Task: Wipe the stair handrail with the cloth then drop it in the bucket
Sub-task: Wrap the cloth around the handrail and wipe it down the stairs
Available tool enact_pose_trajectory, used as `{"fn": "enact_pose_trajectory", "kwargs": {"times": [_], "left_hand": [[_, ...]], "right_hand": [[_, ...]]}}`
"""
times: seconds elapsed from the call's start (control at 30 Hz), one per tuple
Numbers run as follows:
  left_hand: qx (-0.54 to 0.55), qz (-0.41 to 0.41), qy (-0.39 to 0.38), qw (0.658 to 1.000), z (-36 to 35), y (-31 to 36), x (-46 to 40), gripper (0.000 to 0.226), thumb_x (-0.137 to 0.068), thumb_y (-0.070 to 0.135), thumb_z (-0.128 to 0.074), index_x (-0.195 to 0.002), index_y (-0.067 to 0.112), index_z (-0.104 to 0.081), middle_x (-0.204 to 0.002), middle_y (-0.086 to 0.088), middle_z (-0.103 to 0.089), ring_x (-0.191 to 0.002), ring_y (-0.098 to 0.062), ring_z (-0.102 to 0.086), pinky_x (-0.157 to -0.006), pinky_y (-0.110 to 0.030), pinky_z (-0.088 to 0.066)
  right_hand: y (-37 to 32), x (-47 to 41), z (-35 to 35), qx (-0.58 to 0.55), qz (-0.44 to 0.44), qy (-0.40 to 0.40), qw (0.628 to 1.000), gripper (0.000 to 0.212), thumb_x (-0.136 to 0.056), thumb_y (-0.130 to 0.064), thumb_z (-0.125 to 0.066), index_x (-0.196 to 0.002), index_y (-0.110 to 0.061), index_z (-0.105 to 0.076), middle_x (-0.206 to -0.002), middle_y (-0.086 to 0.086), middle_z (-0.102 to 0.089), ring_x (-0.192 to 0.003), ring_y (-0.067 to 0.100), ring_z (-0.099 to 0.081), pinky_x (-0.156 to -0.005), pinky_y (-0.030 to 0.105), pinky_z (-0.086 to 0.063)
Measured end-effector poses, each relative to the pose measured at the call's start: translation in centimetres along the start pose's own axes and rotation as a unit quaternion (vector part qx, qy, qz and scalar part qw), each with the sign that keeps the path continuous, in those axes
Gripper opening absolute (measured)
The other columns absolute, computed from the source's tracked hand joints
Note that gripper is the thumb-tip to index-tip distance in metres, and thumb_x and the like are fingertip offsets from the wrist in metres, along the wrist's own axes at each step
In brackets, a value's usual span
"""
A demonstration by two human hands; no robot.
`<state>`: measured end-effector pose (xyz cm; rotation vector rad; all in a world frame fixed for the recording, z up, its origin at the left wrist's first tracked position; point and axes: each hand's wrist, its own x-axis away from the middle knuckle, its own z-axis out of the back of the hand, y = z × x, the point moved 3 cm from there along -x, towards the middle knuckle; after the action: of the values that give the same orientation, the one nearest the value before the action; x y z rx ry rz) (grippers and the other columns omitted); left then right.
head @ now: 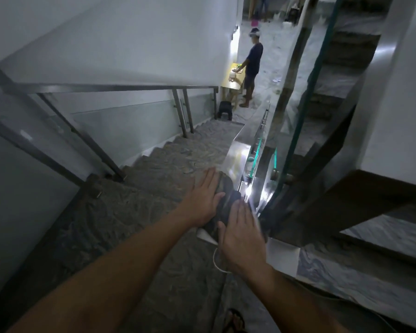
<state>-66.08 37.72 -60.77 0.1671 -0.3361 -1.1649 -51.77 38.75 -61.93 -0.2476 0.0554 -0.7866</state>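
Observation:
A dark, mottled cloth (223, 200) lies bunched on the shiny steel handrail (238, 150) that runs down the right side of the stairs. My left hand (203, 198) lies flat on the cloth's left side, fingers straight and together. On the cloth's near end my right hand (241, 230) presses palm down, slightly blurred. Both hands rest on the cloth rather than gripping it. No bucket shows clearly; a dark, stool-like object (225, 109) stands at the foot of the stairs.
Stone steps (178, 159) descend ahead, with a second steel and glass railing (111, 88) along the left wall. A person (252, 66) stands below at a yellow table (233, 78). A glass panel (296, 131) and another stair flight lie to the right. My sandal (234, 320) is at the bottom.

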Motion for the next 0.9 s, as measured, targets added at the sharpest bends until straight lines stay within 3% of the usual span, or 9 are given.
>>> {"fn": "enact_pose_trajectory", "kwargs": {"times": [0.13, 0.23, 0.3, 0.43, 0.53, 0.6, 0.7, 0.8, 0.9], "left_hand": [[-0.02, -0.061, -0.006, 0.998, -0.1, -0.2, -1.0, 0.063, -0.097, 0.038, -0.016, -0.151, 0.01, 0.0, -0.162, -0.009, 0.005, -0.149, -0.02, 0.007, -0.12, -0.052, -0.003], [-0.018, -0.101, 0.004, 0.995, -0.3, -0.3, -1.4, 0.064, -0.097, 0.038, -0.014, -0.152, 0.01, 0.002, -0.162, -0.007, 0.01, -0.149, -0.018, 0.011, -0.121, -0.05, -0.002], [-0.005, -0.114, 0.003, 0.993, -0.7, -0.5, -1.6, 0.061, -0.1, 0.034, -0.018, -0.152, 0.009, 0.002, -0.161, -0.007, 0.011, -0.148, -0.018, 0.012, -0.121, -0.05, 0.001], [0.009, -0.124, 0.027, 0.992, -1.1, -0.6, -1.9, 0.059, -0.102, 0.033, -0.022, -0.151, 0.01, -0.001, -0.162, -0.007, 0.009, -0.149, -0.019, 0.01, -0.119, -0.049, 0.005], [0.019, -0.15, 0.092, 0.984, -0.6, -0.7, -1.0, 0.054, -0.099, 0.032, -0.029, -0.147, 0.008, -0.024, -0.16, -0.013, -0.013, -0.149, -0.026, -0.006, -0.12, -0.05, -0.004], [0.035, -0.2, 0.129, 0.971, -0.2, -0.7, -0.1, 0.051, -0.095, 0.03, -0.032, -0.138, 0.005, -0.042, -0.154, -0.018, -0.03, -0.146, -0.031, -0.022, -0.12, -0.048, -0.016], [-0.005, -0.218, 0.062, 0.974, -0.8, -1.0, 0.7, 0.056, -0.098, 0.03, -0.02, -0.146, 0.002, -0.027, -0.158, -0.018, -0.021, -0.148, -0.03, -0.013, -0.121, -0.045, -0.015], [-0.039, -0.241, 0.023, 0.969, -0.9, -1.5, 0.5, 0.07, -0.091, 0.037, 0.001, -0.15, 0.002, -0.012, -0.16, -0.017, -0.008, -0.15, -0.029, -0.001, -0.121, -0.048, -0.009], [-0.045, -0.271, -0.016, 0.961, -0.6, -1.7, -0.1, 0.063, -0.094, 0.034, -0.01, -0.151, 0.005, -0.007, -0.162, -0.012, -0.002, -0.15, -0.026, 0.006, -0.121, -0.049, -0.006]], "right_hand": [[-0.2, -0.3, -0.4, 0.014, 0.004, -0.011, 1.0, 0.069, -0.097, -0.043, -0.021, -0.146, 0.005, -0.025, -0.148, 0.027, -0.037, -0.136, 0.036, -0.037, -0.115, 0.047, -0.028], [-0.2, -0.1, 0.2, -0.013, -0.031, 0.029, 0.999, 0.063, -0.092, -0.044, -0.037, -0.134, 0.001, -0.046, -0.116, 0.02, -0.064, -0.096, 0.032, -0.063, -0.085, 0.04, -0.05], [-0.4, -0.1, 0.3, -0.033, -0.039, 0.043, 0.998, 0.061, -0.09, -0.047, -0.031, -0.13, -0.004, -0.048, -0.101, 0.012, -0.068, -0.083, 0.029, -0.064, -0.076, 0.037, -0.048], [-0.9, 0.1, 0.2, -0.04, -0.077, 0.068, 0.994, 0.064, -0.086, -0.048, -0.02, -0.129, -0.008, -0.044, -0.112, 0.013, -0.065, -0.095, 0.032, -0.06, -0.083, 0.04, -0.043], [-2.0, 0.8, 0.6, 0.01, -0.078, 0.056, 0.995, 0.069, -0.089, -0.045, -0.013, -0.136, -0.002, -0.04, -0.133, 0.021, -0.054, -0.119, 0.036, -0.05, -0.106, 0.047, -0.034], [-2.6, 1.4, 0.7, 0.02, -0.121, 0.037, 0.992, 0.077, -0.089, -0.046, -0.003, -0.146, 0.0, -0.026, -0.154, 0.025, -0.029, -0.144, 0.037, -0.025, -0.119, 0.05, -0.014], [-4.1, 2.9, 0.0, 0.007, -0.211, 0.004, 0.977, 0.078, -0.087, -0.05, 0.006, -0.152, -0.007, -0.001, -0.161, 0.019, 0.007, -0.149, 0.035, 0.007, -0.119, 0.049, 0.005], [-6.6, 3.7, -1.2, 0.01, -0.308, 0.05, 0.95, 0.077, -0.09, -0.049, -0.006, -0.15, -0.003, -0.02, -0.159, 0.025, -0.013, -0.146, 0.044, -0.012, -0.116, 0.054, -0.006], [-9.1, 3.5, -1.2, -0.004, -0.367, 0.067, 0.928, 0.07, -0.096, -0.045, -0.023, -0.148, 0.001, -0.024, -0.156, 0.029, -0.019, -0.144, 0.049, -0.016, -0.115, 0.056, -0.013]]}}
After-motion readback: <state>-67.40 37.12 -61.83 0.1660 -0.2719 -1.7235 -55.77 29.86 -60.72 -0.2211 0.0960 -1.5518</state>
